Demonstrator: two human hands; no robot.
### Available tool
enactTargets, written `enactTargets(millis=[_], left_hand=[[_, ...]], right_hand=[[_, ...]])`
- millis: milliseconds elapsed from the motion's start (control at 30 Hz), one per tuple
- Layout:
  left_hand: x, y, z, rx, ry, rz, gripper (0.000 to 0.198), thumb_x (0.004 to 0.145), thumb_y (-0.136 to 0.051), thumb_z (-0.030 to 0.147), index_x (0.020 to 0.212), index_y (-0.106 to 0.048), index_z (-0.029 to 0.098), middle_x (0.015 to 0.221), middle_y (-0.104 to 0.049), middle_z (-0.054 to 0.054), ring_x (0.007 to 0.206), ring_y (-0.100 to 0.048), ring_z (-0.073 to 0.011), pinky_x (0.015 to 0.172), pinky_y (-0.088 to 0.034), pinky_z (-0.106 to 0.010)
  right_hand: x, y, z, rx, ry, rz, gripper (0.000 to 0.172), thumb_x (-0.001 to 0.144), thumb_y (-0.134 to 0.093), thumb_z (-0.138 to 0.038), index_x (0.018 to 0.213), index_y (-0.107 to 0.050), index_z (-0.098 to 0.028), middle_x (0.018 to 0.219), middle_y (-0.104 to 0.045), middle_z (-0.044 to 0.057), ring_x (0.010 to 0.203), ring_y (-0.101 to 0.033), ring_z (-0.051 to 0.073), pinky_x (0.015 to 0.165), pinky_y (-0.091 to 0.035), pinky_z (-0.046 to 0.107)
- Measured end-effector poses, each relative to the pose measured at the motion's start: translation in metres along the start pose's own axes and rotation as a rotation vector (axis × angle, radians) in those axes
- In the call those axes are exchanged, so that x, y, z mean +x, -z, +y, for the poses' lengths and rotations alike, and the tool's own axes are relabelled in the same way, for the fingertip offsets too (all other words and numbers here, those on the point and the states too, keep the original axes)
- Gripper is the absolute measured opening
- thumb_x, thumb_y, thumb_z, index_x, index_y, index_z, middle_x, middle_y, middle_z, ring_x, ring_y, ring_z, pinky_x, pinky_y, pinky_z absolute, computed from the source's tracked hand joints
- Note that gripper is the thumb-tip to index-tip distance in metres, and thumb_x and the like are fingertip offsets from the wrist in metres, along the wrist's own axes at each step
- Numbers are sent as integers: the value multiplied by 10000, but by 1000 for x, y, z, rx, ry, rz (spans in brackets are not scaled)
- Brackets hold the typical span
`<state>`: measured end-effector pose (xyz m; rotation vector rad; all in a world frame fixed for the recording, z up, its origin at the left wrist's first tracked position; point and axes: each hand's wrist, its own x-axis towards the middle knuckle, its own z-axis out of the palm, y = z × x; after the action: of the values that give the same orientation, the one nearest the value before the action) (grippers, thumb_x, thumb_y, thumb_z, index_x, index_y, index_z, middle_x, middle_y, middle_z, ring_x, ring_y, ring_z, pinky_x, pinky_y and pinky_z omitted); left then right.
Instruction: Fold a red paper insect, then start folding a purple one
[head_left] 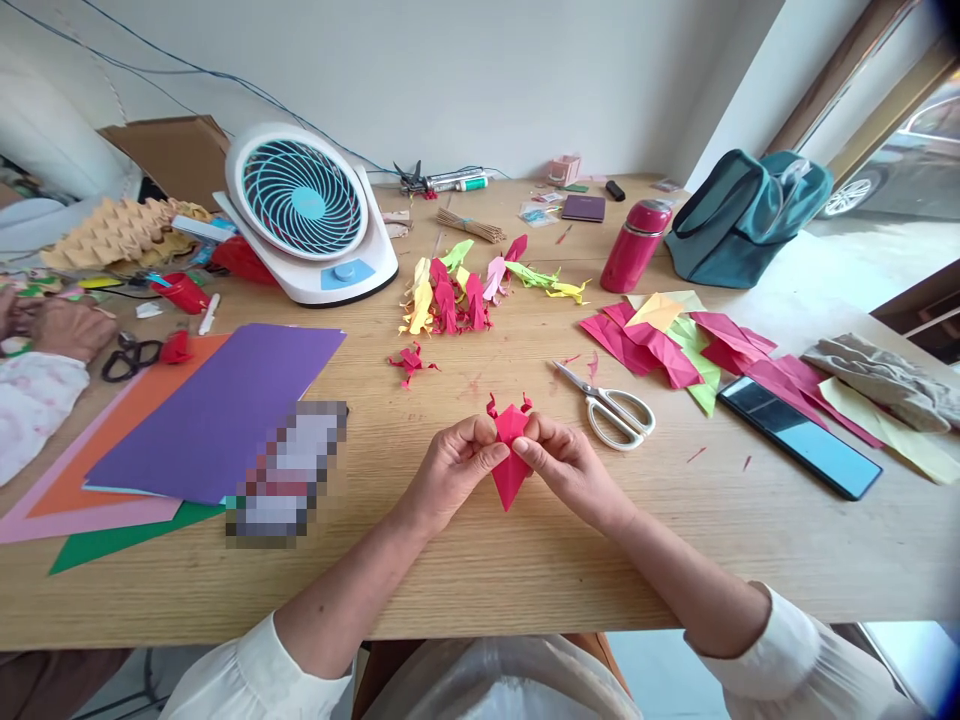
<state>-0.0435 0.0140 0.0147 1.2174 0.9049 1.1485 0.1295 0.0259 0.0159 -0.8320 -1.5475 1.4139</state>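
Note:
Between my hands is a red folded-paper figure (511,478), its pointed end toward me and two thin curled limbs at the far end. My left hand (459,462) pinches its left edge between thumb and fingers. On the right edge, my right hand (564,462) grips it the same way. Beyond them lies a small red origami figure (411,364) with spread limbs. White-handled scissors (619,412) rest to the right of my right hand, blades pointing away to the left. Farther back stands a cluster of red, yellow, green and pink origami figures (447,298).
At left are stacked coloured sheets (217,410), a blurred-out flat object (289,475), and a fan (307,215). Another person's hand (71,325) is at the far left. Rightward lie creased papers (637,345), a phone (799,435), a red flask (634,248) and a teal bag (739,225).

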Motion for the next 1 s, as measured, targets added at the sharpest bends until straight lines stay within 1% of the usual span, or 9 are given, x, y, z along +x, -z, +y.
enactTargets(millis=[133, 233, 300, 433, 500, 600, 733, 867, 1000], left_hand=[[2, 2, -4, -21, 39, 29, 378, 803, -781, 452, 679, -573, 162, 657, -516, 38, 644, -452, -100, 646, -383, -232], [2, 2, -3, -20, 78, 18, 399, 801, -780, 465, 661, -560, 164, 630, -510, 42, 620, -457, -100, 640, -392, -238], [2, 2, -3, -14, 73, 34, 396, 802, -779, 467, 662, -558, 169, 626, -512, 45, 611, -462, -101, 642, -400, -244], [5, 3, -7, 10, 18, 163, 395, 811, -770, 454, 644, -555, 168, 621, -501, 49, 613, -432, -93, 633, -376, -234], [6, 5, -8, -12, 13, 233, 396, 796, -781, 453, 640, -557, 166, 606, -476, 55, 604, -399, -87, 610, -350, -224], [8, 8, -9, -56, 34, 279, 384, 775, -795, 449, 658, -561, 168, 609, -467, 56, 598, -377, -84, 586, -332, -217], [8, 9, -9, -70, 65, 285, 361, 775, -786, 450, 696, -571, 171, 642, -499, 45, 604, -400, -86, 581, -346, -214], [8, 9, -8, -77, 105, 247, 372, 795, -759, 474, 695, -570, 170, 631, -505, 39, 599, -414, -89, 587, -357, -219], [7, 7, -7, -45, 139, 195, 359, 766, -789, 466, 727, -602, 163, 651, -539, 35, 592, -409, -82, 567, -329, -216]], right_hand=[[3, -1, 3, 58, -54, 13, 470, 854, -667, -632, 699, -543, -206, 663, -534, -22, 607, -481, 118, 606, -444, 264], [3, -1, 7, 84, -80, 20, 476, 828, -701, -627, 682, -545, -202, 639, -543, -21, 593, -487, 119, 587, -433, 265], [4, 0, 10, 97, -100, 38, 485, 804, -725, -630, 666, -542, -202, 613, -541, -26, 574, -475, 115, 566, -416, 261], [6, -1, 12, 89, -133, 45, 472, 799, -721, -640, 713, -604, -191, 638, -580, -18, 596, -502, 120, 597, -430, 265], [6, -2, 12, 80, -147, 14, 460, 796, -727, -635, 768, -634, -185, 671, -606, -11, 621, -520, 126, 618, -433, 268], [4, -3, 14, 48, -153, -50, 451, 771, -756, -617, 780, -632, -184, 688, -607, -15, 627, -499, 124, 602, -394, 260], [2, -4, 20, -30, -176, -101, 426, 829, -711, -573, 729, -603, -173, 660, -539, -30, 604, -423, 104, 566, -317, 250], [1, -4, 23, -27, -183, -76, 401, 864, -673, -543, 731, -589, -175, 668, -532, -30, 613, -417, 104, 576, -314, 251], [2, -4, 21, -24, -194, -59, 403, 853, -678, -540, 707, -562, -183, 637, -491, -44, 580, -371, 95, 547, -291, 249]])
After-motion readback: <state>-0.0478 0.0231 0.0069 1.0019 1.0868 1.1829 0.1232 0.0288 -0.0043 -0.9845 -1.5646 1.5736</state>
